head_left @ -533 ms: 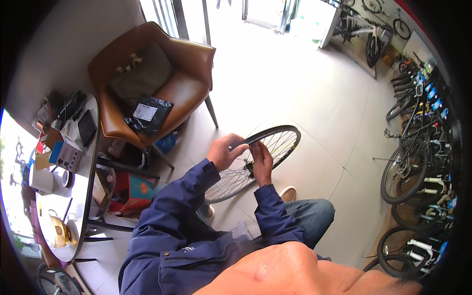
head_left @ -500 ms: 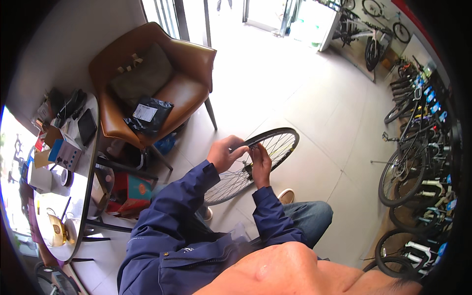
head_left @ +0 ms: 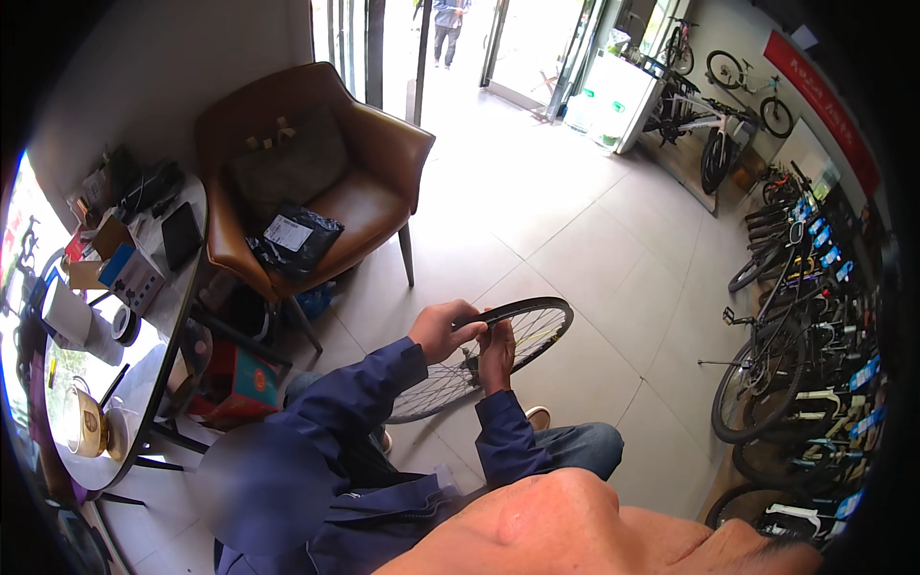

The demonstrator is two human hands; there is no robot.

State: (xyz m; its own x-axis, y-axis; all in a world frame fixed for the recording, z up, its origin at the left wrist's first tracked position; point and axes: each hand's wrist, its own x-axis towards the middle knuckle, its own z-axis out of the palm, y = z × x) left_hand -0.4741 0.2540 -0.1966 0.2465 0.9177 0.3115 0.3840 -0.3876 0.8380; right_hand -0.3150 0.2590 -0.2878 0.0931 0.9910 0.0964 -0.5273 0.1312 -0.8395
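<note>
A bicycle wheel (head_left: 529, 308) with a black rim and thin spokes leans at a slant in front of my knees, its lower edge near my feet. My left hand (head_left: 444, 329) is closed over the near upper part of the rim, thumb along its inner side. Just to the right, my right hand (head_left: 495, 355) grips the same stretch of rim from below, with its fingertips partly hidden behind the rim and the left thumb. Between the spokes the dark hub (head_left: 471, 365) shows, partly behind my right hand. Whether a small part sits between my fingers cannot be made out.
A brown armchair (head_left: 369, 225) holds a cushion and a black plastic parcel (head_left: 295, 240). At the left stands a cluttered round table (head_left: 146, 369) with a box (head_left: 133, 280). Several bicycles (head_left: 762, 369) line the right side. A red box (head_left: 233, 383) lies under the table.
The view has tilted, so the doorway shows more and the wheel sits lower in the picture. My right fingers have shifted slightly on the rim; both hands stay on the wheel.
</note>
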